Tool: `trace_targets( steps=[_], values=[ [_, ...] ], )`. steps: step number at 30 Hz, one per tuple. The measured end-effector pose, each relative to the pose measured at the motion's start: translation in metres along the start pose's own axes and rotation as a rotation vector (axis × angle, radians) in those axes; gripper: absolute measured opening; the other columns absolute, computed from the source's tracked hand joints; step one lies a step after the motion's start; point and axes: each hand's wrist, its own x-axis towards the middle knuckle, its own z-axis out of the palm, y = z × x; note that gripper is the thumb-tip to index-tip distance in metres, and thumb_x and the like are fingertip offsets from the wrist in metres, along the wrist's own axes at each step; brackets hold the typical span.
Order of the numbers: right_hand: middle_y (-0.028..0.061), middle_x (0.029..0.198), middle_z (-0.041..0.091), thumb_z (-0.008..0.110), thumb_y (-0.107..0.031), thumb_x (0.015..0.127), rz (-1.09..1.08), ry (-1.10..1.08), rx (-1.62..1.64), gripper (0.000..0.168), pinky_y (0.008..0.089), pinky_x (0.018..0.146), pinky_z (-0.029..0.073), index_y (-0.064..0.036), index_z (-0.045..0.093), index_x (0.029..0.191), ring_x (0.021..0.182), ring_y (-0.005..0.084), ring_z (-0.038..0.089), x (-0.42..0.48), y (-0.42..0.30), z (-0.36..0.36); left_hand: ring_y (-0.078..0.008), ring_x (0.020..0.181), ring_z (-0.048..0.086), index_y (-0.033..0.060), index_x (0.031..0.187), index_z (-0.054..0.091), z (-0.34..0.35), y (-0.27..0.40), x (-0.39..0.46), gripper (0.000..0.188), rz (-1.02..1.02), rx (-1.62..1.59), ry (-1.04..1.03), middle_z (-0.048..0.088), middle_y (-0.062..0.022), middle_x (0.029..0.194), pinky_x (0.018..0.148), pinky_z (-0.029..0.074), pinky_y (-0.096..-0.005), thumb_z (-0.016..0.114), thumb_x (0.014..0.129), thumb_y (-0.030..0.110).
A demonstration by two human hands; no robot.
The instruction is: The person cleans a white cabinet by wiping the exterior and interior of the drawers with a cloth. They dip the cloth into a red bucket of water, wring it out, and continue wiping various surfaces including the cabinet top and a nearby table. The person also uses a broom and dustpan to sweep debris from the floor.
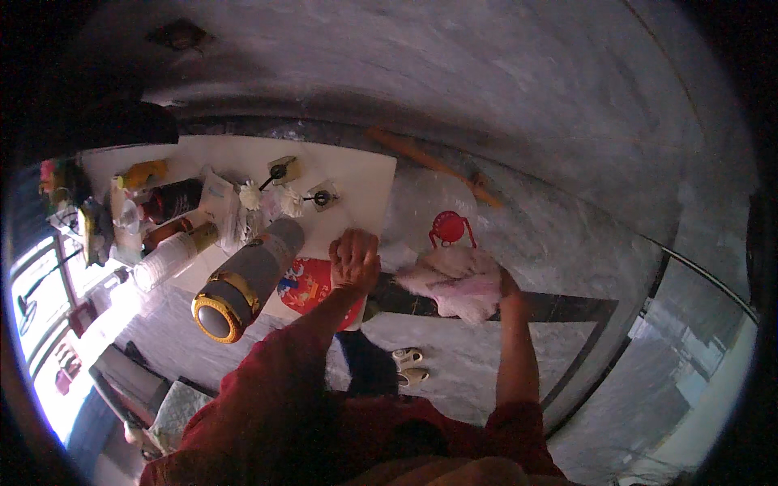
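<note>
My left hand [354, 261] rests with bent fingers at the edge of a white tabletop [358, 167], over a red printed round item [310, 282]; whether it grips anything I cannot tell. Out to the right, past the table's end, my right hand [506, 284] holds a bunched pale pink cloth [459, 282], slightly blurred. Left of my left hand a large grey vacuum flask [252, 282] with a gold-rimmed end stands on the table. Behind the cloth is a small red plastic stool or basket [449, 228], low down near the floor.
Two small square holders with black parts [322, 197], white flower-like pieces [290, 201], a stack of clear plastic cups [164, 261], a dark bottle [176, 200] and a yellow packet [144, 174] crowd the table's left. An orange-brown stick [431, 161] lies beyond. Pale shoes [410, 367] are on the floor.
</note>
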Motion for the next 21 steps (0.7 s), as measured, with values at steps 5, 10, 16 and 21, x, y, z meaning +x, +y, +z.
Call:
trace_targets(
  steps=[5, 10, 16, 21],
  values=[
    [0.0092, 0.109, 0.059, 0.055, -0.036, 0.083, 0.075, -0.273, 0.098, 0.050, 0.0371, 0.083, 0.043, -0.003, 0.051, 0.121, 0.097, 0.0222, 0.054, 0.035, 0.032, 0.044, -0.0333, 0.116, 0.040, 0.0119, 0.112, 0.052, 0.006, 0.002, 0.003, 0.043, 0.010, 0.013, 0.041, 0.046, -0.0146, 0.119, 0.093, 0.030, -0.0497, 0.058, 0.071, 0.022],
    [0.0088, 0.098, 0.062, 0.057, -0.025, 0.084, 0.161, -0.191, 0.253, 0.035, 0.0334, 0.075, 0.046, -0.005, 0.057, 0.112, 0.085, 0.0225, 0.058, 0.023, 0.004, 0.058, -0.0318, 0.115, 0.041, 0.0138, 0.108, 0.055, -0.002, -0.001, 0.003, 0.041, -0.024, 0.055, 0.020, 0.050, -0.0124, 0.115, 0.093, 0.032, -0.0475, 0.060, 0.068, 0.022],
    [0.0087, 0.099, 0.061, 0.057, -0.025, 0.085, 0.094, -0.102, 0.162, 0.035, 0.0332, 0.076, 0.046, -0.004, 0.057, 0.113, 0.087, 0.0221, 0.058, -0.007, -0.048, -0.003, -0.0338, 0.111, 0.046, 0.0103, 0.111, 0.054, -0.001, -0.003, 0.005, 0.043, 0.002, 0.087, 0.106, 0.049, -0.0157, 0.117, 0.088, 0.038, -0.0483, 0.059, 0.069, 0.020],
    [0.0087, 0.101, 0.061, 0.056, -0.025, 0.085, 0.106, -0.062, 0.079, 0.035, 0.0330, 0.077, 0.046, -0.004, 0.056, 0.113, 0.088, 0.0217, 0.057, -0.069, -0.083, -0.056, -0.0369, 0.110, 0.044, 0.0083, 0.112, 0.052, 0.000, -0.002, 0.008, 0.040, -0.023, -0.021, 0.095, 0.049, -0.0183, 0.115, 0.088, 0.035, -0.0512, 0.057, 0.073, 0.018]
  ],
)
